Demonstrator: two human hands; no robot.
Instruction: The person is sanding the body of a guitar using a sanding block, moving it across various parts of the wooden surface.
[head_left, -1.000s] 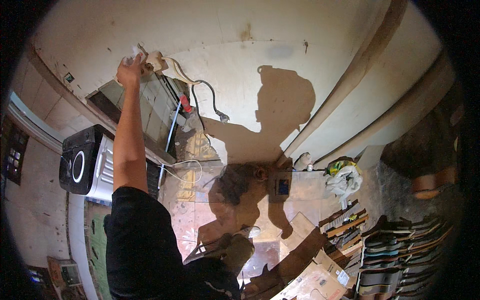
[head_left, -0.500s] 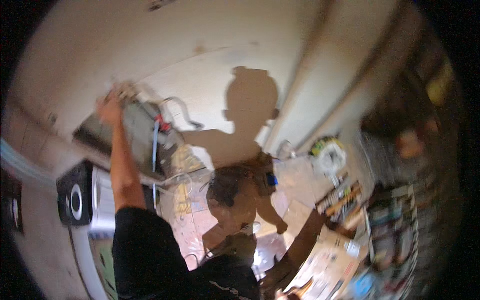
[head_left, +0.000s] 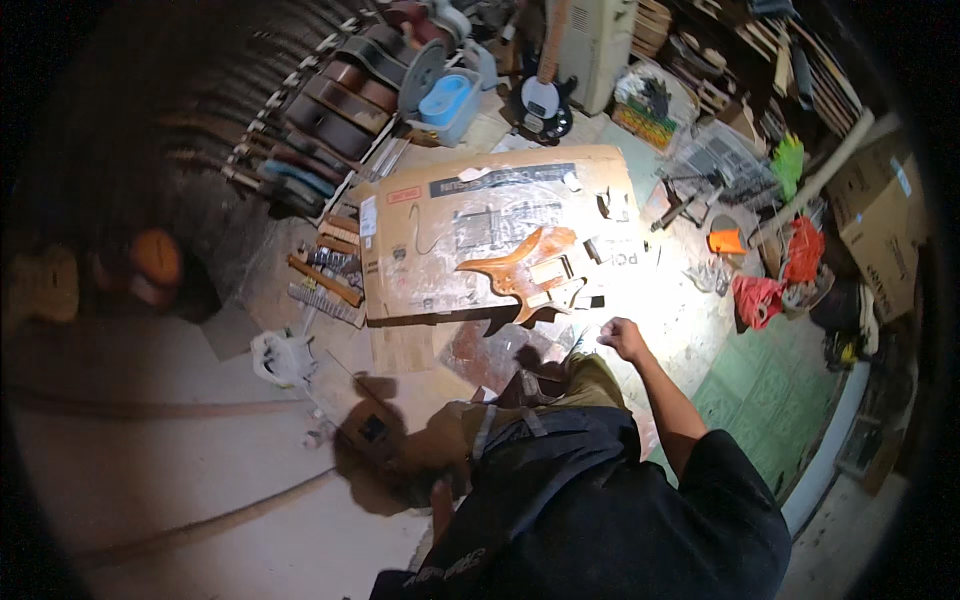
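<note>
My right hand (head_left: pixel 624 341) is held out ahead of me with its fingers curled together, close to the near right edge of a cardboard-covered work surface (head_left: pixel 410 275). Whatever it may pinch is too small to make out. On the cardboard lies a brown wooden electric guitar body (head_left: pixel 518 268) with pointed horns and routed pockets, and my right hand is just short of it, not touching. Low beside my body, only a bit of my left hand (head_left: pixel 441 497) shows; its fingers cannot be read.
Guitar bodies (head_left: pixel 345 95) hang in a row at the far left. A black guitar (head_left: pixel 542 100) leans at the back near a blue tub (head_left: pixel 445 100). To the right are an orange cup (head_left: pixel 726 242), red bags (head_left: pixel 803 250) and a cardboard box (head_left: pixel 880 240). A white bag (head_left: pixel 282 358) sits left.
My view has swung from the wall to the cardboard and guitar body. My left arm, earlier stretched toward a grey object by the wall, is down by my side; my right arm now reaches forward.
</note>
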